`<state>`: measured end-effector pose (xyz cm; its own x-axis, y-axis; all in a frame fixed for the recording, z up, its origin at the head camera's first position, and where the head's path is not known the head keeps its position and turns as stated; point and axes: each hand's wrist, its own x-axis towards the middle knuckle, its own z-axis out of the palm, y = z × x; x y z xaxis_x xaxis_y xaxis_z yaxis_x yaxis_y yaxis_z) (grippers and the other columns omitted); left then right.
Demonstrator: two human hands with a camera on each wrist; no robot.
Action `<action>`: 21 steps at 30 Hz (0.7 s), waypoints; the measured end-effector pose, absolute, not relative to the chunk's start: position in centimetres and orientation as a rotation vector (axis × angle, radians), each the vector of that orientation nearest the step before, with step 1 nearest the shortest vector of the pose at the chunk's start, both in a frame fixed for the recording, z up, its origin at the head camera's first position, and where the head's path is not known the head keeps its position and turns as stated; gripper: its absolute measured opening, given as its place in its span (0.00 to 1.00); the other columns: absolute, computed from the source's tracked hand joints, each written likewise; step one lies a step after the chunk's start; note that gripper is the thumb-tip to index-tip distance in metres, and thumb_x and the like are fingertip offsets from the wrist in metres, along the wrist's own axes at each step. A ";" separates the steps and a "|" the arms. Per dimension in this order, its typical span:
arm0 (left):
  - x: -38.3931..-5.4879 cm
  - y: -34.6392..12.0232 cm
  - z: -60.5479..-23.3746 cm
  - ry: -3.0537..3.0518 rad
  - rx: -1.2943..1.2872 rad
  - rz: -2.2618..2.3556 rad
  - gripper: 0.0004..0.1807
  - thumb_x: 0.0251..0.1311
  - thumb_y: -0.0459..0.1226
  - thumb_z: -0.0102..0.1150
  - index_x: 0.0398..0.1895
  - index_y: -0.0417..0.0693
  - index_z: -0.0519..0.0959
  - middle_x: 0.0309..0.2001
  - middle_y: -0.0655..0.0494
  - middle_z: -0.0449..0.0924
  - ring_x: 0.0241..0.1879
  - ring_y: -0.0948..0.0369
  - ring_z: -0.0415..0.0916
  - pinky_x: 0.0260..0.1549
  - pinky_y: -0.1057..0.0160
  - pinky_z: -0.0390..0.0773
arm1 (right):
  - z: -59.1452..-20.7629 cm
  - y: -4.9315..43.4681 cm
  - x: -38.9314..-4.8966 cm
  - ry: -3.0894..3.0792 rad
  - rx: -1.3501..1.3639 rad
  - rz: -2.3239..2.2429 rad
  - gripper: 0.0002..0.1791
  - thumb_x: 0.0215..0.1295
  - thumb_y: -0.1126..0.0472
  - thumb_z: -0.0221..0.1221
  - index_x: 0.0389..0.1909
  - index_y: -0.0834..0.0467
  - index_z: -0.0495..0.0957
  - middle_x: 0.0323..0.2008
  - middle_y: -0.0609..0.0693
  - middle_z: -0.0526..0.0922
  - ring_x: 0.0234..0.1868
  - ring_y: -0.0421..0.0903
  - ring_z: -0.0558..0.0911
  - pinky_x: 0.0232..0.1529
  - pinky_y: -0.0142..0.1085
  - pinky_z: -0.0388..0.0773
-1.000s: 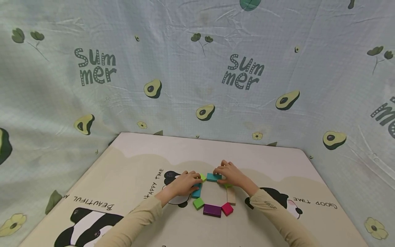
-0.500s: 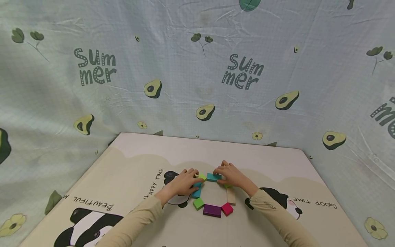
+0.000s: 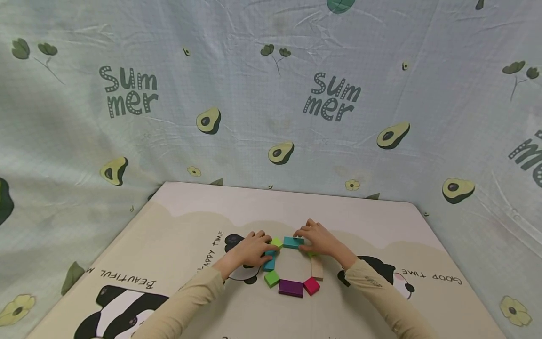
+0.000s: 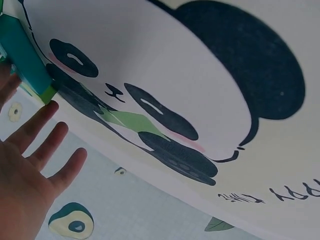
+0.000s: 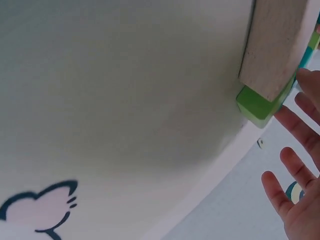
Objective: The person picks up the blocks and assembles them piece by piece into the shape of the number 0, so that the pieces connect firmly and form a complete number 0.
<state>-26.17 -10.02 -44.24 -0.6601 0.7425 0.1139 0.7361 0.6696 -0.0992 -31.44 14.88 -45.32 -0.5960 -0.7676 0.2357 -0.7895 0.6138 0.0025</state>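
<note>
Coloured wooden blocks stand in a ring on the table. My left hand (image 3: 252, 250) is at the ring's left side, thumb by the blue block (image 3: 269, 262) and index finger at the lime cube (image 3: 276, 243). In the left wrist view its fingers (image 4: 64, 135) are spread and fairly straight, one tip right at the green block's corner (image 4: 48, 94). My right hand (image 3: 319, 239) reaches to the far right corner, beside the teal block (image 3: 293, 242) and over a mostly hidden green cube (image 3: 312, 254). The right wrist view has its extended fingers (image 5: 298, 167) near that green cube and the plain wooden block (image 5: 276, 47).
The near side of the ring has a green cube (image 3: 272, 278), a purple block (image 3: 290, 288) and a magenta cube (image 3: 312, 286). Panda drawings and lettering cover the tabletop (image 3: 237, 310). An avocado-print curtain (image 3: 237, 155) hangs behind the far edge.
My left hand's fingers have shifted slightly back from the blue block's far end, leaving more of the lime cube in sight. The right hand's fingers have lifted a little off the teal block.
</note>
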 end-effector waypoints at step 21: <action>-26.4 -10.4 -44.8 -2.693 -1.232 0.082 0.16 0.59 0.47 0.50 0.51 0.62 0.75 0.49 0.53 0.74 0.45 0.56 0.68 0.35 0.58 0.68 | -45.0 16.7 -29.9 -2.861 1.096 0.155 0.09 0.54 0.49 0.59 0.32 0.48 0.77 0.22 0.42 0.74 0.31 0.40 0.64 0.31 0.33 0.59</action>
